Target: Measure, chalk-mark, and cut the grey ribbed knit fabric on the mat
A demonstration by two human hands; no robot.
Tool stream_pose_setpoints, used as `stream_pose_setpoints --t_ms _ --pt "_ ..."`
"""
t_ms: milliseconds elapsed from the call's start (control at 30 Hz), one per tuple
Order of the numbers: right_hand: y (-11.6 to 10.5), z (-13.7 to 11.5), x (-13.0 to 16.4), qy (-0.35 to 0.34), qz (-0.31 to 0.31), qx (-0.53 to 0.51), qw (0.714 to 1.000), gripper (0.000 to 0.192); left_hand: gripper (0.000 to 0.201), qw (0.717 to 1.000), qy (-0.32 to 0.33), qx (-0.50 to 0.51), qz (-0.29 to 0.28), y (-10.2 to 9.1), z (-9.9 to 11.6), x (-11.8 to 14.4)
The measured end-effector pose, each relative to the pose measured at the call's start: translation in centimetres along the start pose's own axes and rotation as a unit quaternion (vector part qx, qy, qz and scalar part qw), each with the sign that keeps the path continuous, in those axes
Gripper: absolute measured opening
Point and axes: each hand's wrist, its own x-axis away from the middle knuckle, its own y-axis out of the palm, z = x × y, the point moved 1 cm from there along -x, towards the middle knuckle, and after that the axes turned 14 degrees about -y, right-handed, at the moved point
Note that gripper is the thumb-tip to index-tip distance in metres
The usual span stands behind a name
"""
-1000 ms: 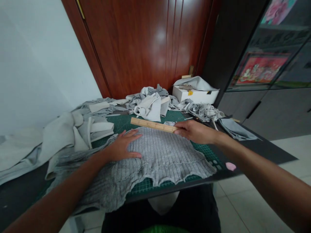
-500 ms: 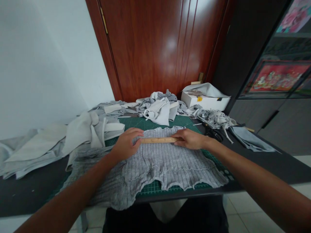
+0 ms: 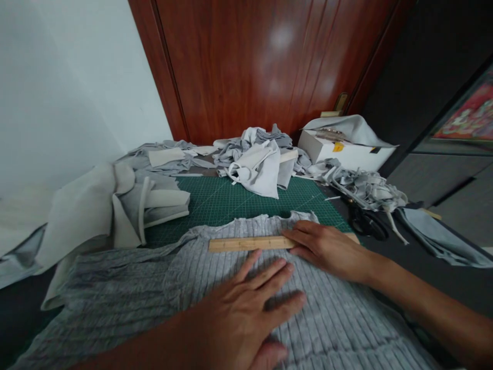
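Since half a second ago the left hand (image 3: 246,313) has left the end of the wooden ruler (image 3: 250,243) and slid down the grey ribbed fabric (image 3: 127,293); it now lies flat with fingers spread, palm on the cloth, grasping nothing, just below the ruler's middle. The view has also dropped closer to the work. Across the upper part of the fabric the ruler lies level, near the ragged top edge. Its right end is pinned under the right hand (image 3: 331,249), fingers extended and pressing down on it rather than curled around it. Beneath the cloth sits a green cutting mat (image 3: 231,198) on the dark surface (image 3: 439,267). Black scissors (image 3: 365,222) rest just right of the right hand. Heaps of grey scraps (image 3: 258,159) and a white box (image 3: 346,151) stand at the back before a wooden door (image 3: 262,61).
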Motion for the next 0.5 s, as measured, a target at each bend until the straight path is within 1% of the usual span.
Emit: stream_pose_setpoints --t_ms 67,167,233,267,333,367,400,500 --pt "-0.2 -0.4 0.6 0.006 0.007 0.01 1.0 0.033 0.06 1.0 -0.002 0.008 -0.006 -0.4 0.4 -0.1" --pt "-0.3 -0.6 0.7 0.017 0.028 -0.001 0.999 0.03 0.051 0.999 -0.031 0.0 -0.015 -0.5 0.5 -1.1" --pt "-0.1 -0.5 0.4 0.027 0.044 -0.01 0.999 0.026 0.052 0.999 -0.051 0.001 -0.01 -0.1 0.1 -1.8" --pt "0.1 -0.5 0.2 0.033 0.054 -0.011 0.998 0.025 0.055 0.998 -0.057 0.004 -0.004 0.2 -0.1 -2.0" --pt "0.6 -0.5 0.1 0.04 0.077 -0.015 0.996 0.024 0.065 0.998 -0.065 -0.003 0.015 1.1 -0.7 -2.0" --pt "0.8 -0.5 0.2 0.042 0.089 -0.021 0.995 0.025 0.067 0.997 -0.063 -0.014 0.029 1.6 -0.9 -1.9" --pt "1.0 -0.4 0.3 0.043 0.102 -0.03 0.993 0.026 0.064 0.997 -0.058 -0.03 0.046 2.0 -1.1 -1.8" --pt "1.5 -0.3 0.7 0.047 0.128 -0.063 0.989 0.029 0.048 0.99 -0.022 -0.09 0.104 3.0 -1.4 -1.4"
